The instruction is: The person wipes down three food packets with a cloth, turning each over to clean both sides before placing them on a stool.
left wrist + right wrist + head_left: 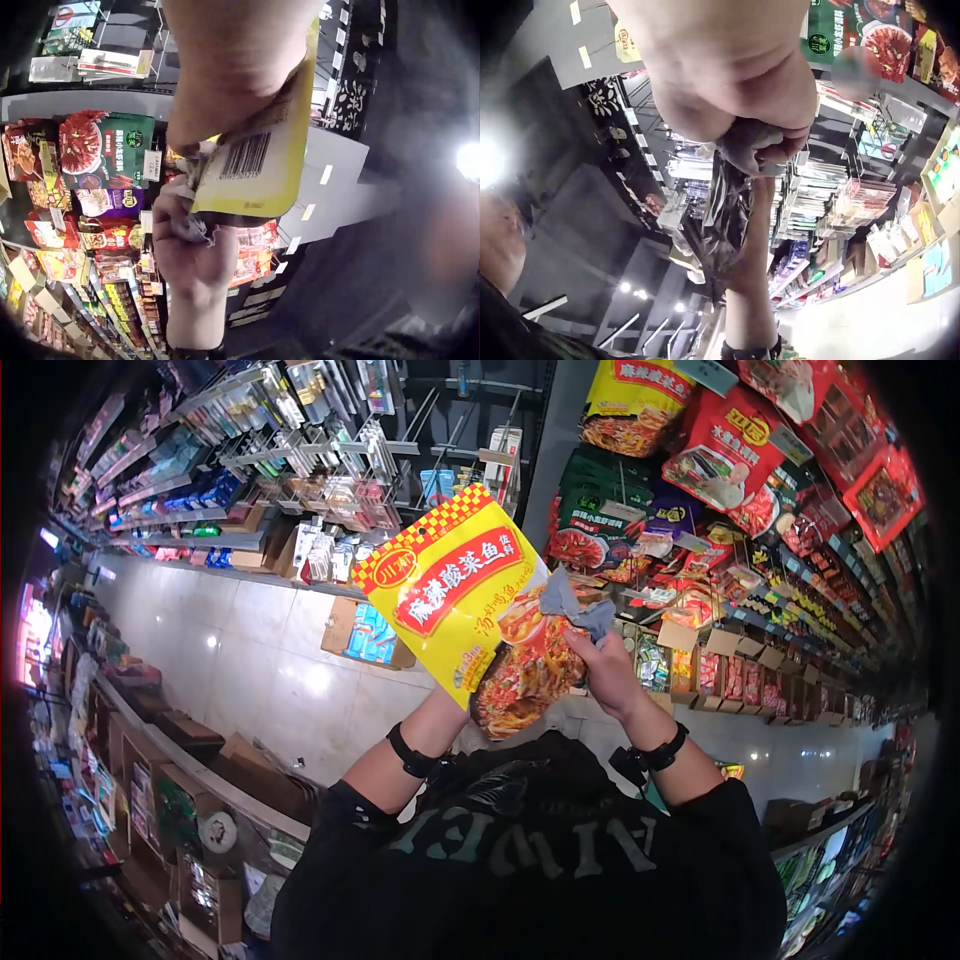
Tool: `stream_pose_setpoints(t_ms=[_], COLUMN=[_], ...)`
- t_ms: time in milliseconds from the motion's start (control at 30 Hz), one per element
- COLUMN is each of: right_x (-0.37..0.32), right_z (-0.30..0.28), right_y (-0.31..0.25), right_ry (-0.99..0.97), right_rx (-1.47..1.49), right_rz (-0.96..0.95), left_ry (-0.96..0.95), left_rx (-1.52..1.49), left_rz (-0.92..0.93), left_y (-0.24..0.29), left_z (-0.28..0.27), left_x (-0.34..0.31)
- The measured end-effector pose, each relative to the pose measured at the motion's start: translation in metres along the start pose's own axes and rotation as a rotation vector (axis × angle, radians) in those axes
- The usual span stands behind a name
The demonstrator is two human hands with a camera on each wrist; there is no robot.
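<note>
Head view: the right hand point(608, 672) pinches a grey cloth point(578, 603) at the right edge of the yellow packet point(455, 605), whose long axis slants down rightward; the left hand point(240, 82) is behind the packet, grip unclear.

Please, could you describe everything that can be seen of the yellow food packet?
The yellow packet is glossy and looks like plastic. A red-and-yellow checkered band runs along its top; below are a red label with white characters and a food picture. The left wrist view shows a white back panel with a barcode. It is held tilted, front towards the head camera. The left hand is behind it; the grey cloth in the right hand covers part of one side edge.
</note>
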State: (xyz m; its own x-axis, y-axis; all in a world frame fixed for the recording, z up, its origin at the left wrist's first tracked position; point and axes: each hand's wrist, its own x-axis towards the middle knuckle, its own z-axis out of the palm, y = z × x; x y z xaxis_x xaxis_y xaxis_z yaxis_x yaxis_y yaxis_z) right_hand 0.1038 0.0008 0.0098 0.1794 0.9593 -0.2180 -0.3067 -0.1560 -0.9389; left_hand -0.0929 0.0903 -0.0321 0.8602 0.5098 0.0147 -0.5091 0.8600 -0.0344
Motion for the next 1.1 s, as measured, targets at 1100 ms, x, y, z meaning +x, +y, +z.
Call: stream_pose_setpoints(t_ms=[1100], right_x=[0.068], right_z=[-0.159], right_y=[-0.066], right_ry=[-0.052], right_rx=[-0.693], right_rz=[-0.766], left_ry=[0.034], left_rx=[0.381], left_rz=[0.565], left_y=[-0.045], left_z=[0.053], left_x=[0.091])
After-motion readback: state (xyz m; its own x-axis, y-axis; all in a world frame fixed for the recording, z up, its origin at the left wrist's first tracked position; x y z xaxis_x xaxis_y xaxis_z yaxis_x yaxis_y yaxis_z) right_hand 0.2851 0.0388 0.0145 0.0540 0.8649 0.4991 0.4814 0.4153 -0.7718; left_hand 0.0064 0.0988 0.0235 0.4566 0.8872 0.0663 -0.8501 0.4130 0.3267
